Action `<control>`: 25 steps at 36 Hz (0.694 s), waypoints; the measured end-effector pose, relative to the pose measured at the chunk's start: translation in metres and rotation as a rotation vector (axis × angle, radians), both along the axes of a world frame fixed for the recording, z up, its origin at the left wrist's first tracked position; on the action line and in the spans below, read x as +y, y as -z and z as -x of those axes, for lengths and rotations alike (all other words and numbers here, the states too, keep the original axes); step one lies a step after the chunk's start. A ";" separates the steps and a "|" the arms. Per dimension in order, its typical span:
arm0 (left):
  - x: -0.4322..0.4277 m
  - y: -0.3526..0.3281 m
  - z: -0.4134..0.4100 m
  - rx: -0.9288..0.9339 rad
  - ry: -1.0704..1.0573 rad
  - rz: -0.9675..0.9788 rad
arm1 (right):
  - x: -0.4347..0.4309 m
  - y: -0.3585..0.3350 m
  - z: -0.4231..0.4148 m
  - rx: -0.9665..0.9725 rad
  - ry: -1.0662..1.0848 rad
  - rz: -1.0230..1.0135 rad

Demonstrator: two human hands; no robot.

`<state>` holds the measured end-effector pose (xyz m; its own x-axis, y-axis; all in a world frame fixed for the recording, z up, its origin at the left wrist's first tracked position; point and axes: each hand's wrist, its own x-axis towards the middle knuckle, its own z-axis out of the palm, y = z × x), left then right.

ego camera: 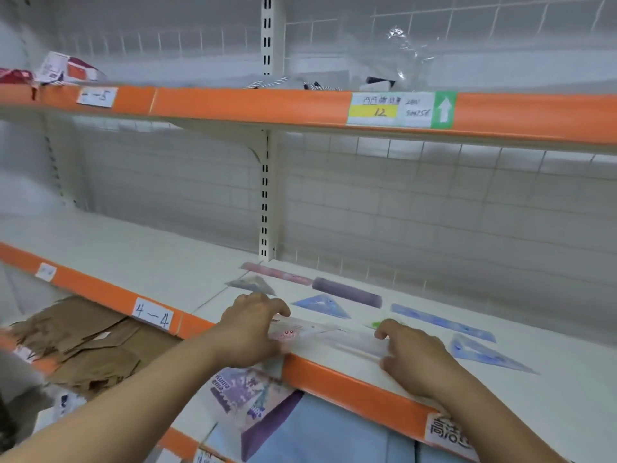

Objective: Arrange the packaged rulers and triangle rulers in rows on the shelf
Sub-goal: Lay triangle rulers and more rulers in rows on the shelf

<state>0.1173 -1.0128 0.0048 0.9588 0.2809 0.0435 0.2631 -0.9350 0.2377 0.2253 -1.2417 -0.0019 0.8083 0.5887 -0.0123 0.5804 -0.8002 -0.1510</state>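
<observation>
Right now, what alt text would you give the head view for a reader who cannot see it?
The left hand and right hand hold the ends of a clear packaged ruler at the front edge of a white shelf. Behind it lie a pink ruler, a purple ruler, a blue ruler and three triangle rulers, roughly in rows.

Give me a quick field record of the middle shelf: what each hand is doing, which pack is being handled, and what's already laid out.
left hand: grips left end of clear ruler pack
right hand: holds its right end
pack position: along front edge of middle shelf
back row: pink ruler, purple ruler, blue ruler
triangles: grey triangle, middle blue triangle, right blue triangle
unclear: green item, mostly hidden by right hand
</observation>
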 end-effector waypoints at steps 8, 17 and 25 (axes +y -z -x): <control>0.046 0.003 -0.042 0.027 0.030 -0.017 | 0.044 0.008 -0.032 0.039 -0.019 -0.020; 0.089 0.031 -0.070 0.120 0.107 0.008 | 0.064 0.021 -0.049 0.098 0.042 0.008; 0.111 0.039 -0.088 0.203 0.315 0.101 | 0.071 0.026 -0.039 0.196 0.157 -0.036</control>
<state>0.2055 -0.9015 -0.0343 0.9849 -0.0359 -0.1691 0.0178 -0.9520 0.3056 0.2639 -1.1706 -0.0278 0.8739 0.4592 -0.1594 0.4064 -0.8702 -0.2786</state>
